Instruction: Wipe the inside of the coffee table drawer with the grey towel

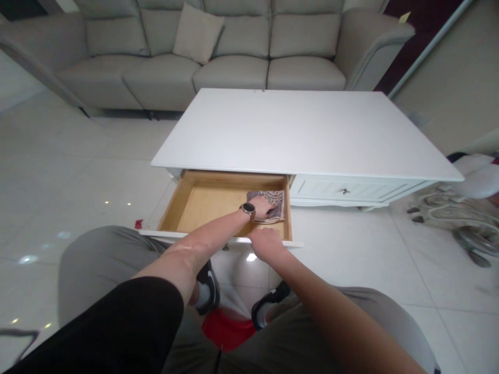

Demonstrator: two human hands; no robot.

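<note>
A wooden drawer point(202, 208) is pulled out from the left front of the white coffee table point(296, 130). Inside it, against the right side, lies a folded patterned cloth point(277, 200). My left hand point(262, 206), with a round dark watch point(248, 208) at the wrist, reaches into the drawer and has its bent fingers closed on the cloth; the fingertips are partly hidden. My right hand point(266, 243) is closed over the top edge of the drawer front, just below the cloth, near the right corner.
A closed drawer point(339, 189) with a small knob is at the table's right. Behind stands a grey sofa point(234, 72) with a beige cushion point(198, 34). My knees flank the open drawer, with a red object point(228, 330) between my feet. A metal-framed item point(463, 213) sits at the right.
</note>
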